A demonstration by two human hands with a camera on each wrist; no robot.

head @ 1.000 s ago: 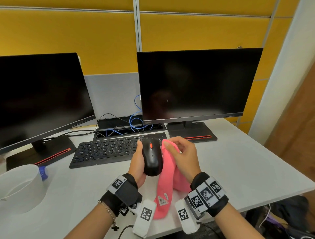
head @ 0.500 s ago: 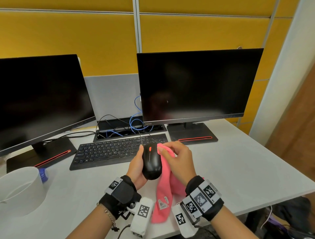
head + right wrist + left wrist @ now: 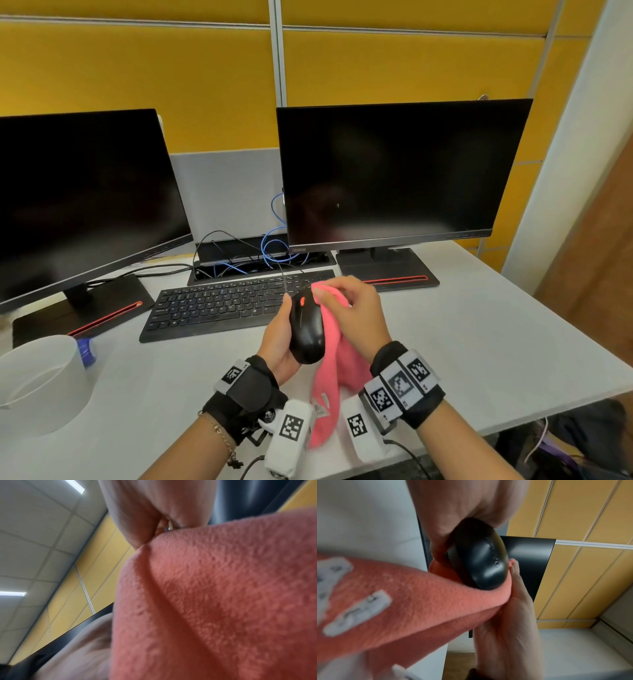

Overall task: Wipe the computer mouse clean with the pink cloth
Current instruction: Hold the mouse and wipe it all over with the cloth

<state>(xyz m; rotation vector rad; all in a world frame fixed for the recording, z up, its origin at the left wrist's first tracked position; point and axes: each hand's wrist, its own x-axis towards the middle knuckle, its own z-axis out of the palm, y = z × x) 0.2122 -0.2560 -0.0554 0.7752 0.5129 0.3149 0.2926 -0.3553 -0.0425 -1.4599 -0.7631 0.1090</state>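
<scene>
Since a second ago the right hand, pinching the pink cloth, slid toward the front of the mouse gripped by the left hand, so wiping continues.

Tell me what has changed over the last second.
The right hand slid the pink cloth up the mouse's right side, toward its front end. The left hand still grips the mouse above the desk; nothing was let go.
</scene>
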